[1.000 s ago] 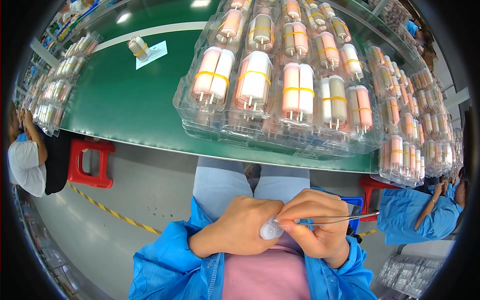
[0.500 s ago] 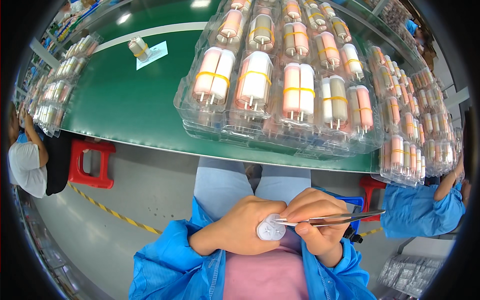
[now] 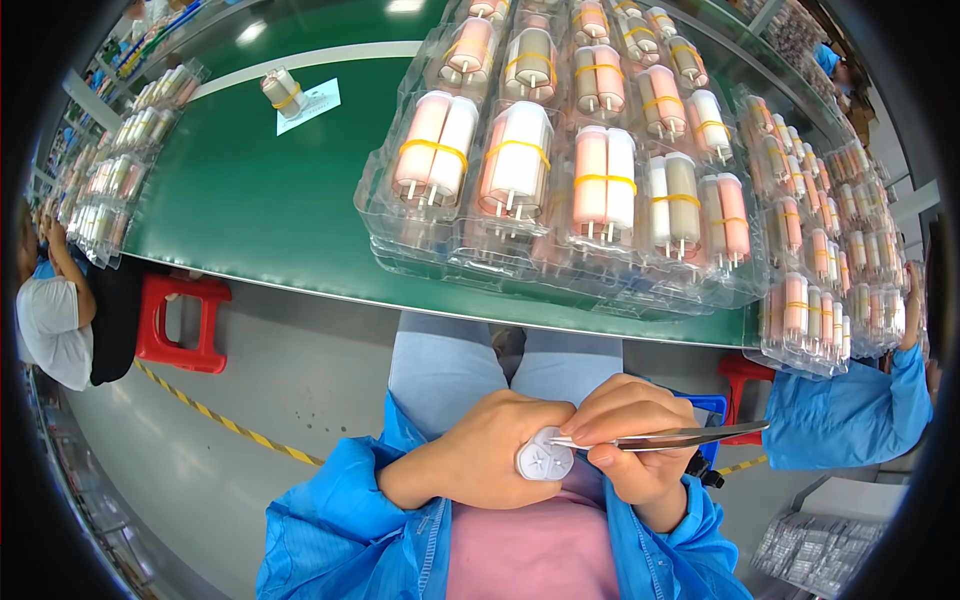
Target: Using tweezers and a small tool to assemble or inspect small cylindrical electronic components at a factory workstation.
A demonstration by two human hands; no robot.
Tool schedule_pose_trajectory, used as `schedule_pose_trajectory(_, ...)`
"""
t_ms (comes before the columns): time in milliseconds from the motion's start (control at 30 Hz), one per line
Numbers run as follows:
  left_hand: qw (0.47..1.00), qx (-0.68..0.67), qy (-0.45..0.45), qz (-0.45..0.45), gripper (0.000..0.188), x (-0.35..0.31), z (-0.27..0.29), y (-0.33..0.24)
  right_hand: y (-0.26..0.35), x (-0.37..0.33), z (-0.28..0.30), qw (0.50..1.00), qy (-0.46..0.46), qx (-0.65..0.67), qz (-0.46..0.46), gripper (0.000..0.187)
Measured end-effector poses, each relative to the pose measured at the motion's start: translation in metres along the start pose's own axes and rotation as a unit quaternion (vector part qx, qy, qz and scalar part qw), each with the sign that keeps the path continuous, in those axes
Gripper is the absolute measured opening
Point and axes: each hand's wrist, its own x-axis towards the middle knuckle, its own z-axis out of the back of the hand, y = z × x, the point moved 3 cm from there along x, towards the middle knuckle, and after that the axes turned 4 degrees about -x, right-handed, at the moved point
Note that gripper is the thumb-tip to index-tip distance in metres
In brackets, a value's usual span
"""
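The left hand is curled around a white disc, with just its face showing at the thumb side. Can't tell what's behind it inside the fist. The right hand has tweezers in a pinch, tips at the upper part of the disc; whether they're actually clamped on anything is too small to make out. Everything's held in mid-air in front of the pink shirt, on the near side of the bench.

My worry would be a slip: the tweezers come in pretty flat, so if the tips skid they could scuff the disc or jab the left hand. And since there's no surface underneath, anything tiny they lose probably ends up on the lap or floor.

Further out, a clear tray full of banded pink, white and grey tubes sits right by the bench's near edge, thin stems pointing this way. A careless elbow or knee might nudge that one. Past it on the left, one lone bundle stands beside a pale card.
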Motion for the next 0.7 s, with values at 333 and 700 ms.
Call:
schedule_pose_trajectory(333,1.0,0.016,0.01,0.019,0.022,0.001,-0.001,0.0,0.0,-0.009,-0.005,0.985,-0.05,0.052,-0.157,0.006)
schedule_pose_trajectory(700,0.989,0.114,-0.093,-0.012,0.02,0.0,-0.006,0.005,-0.017,-0.026,-0.015,0.948,-0.173,0.227,-0.143,0.013)
